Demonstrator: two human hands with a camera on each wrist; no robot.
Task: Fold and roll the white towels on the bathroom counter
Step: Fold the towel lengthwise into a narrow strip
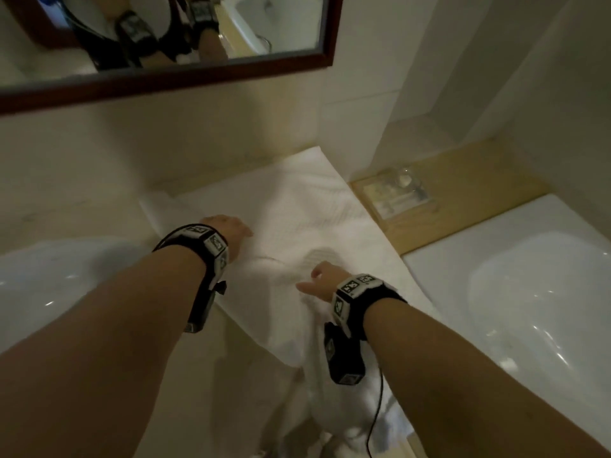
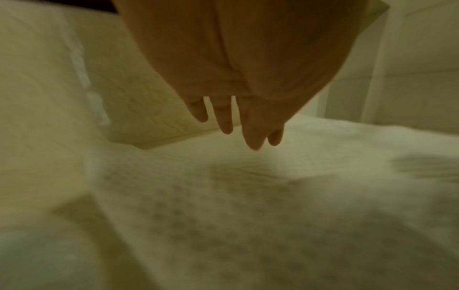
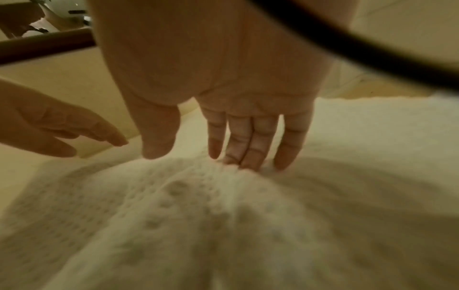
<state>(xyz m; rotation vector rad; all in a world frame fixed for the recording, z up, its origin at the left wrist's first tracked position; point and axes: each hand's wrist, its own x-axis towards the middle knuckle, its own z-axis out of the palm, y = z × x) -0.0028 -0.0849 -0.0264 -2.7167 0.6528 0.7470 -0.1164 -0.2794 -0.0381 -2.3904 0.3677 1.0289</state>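
A white textured towel (image 1: 297, 206) lies spread across the cream counter (image 1: 82, 206), its near end hanging over the front edge. My left hand (image 1: 228, 226) hovers flat just above the towel's left part (image 2: 248, 196), fingers (image 2: 226, 119) straight. My right hand (image 1: 320, 282) sits lower and to the right on a raised bunch of the towel (image 3: 198, 206). Its straight fingertips (image 3: 246, 155) press into the cloth, thumb spread aside. Neither hand grips anything. The left hand (image 3: 62, 125) also shows at the left of the right wrist view.
A white basin (image 1: 49, 285) is set in the counter at the left. A bathtub (image 1: 529, 292) lies at the right, with a wooden ledge (image 1: 463, 190) and a clear soap dish (image 1: 396, 193) behind it. A framed mirror (image 1: 165, 44) hangs above.
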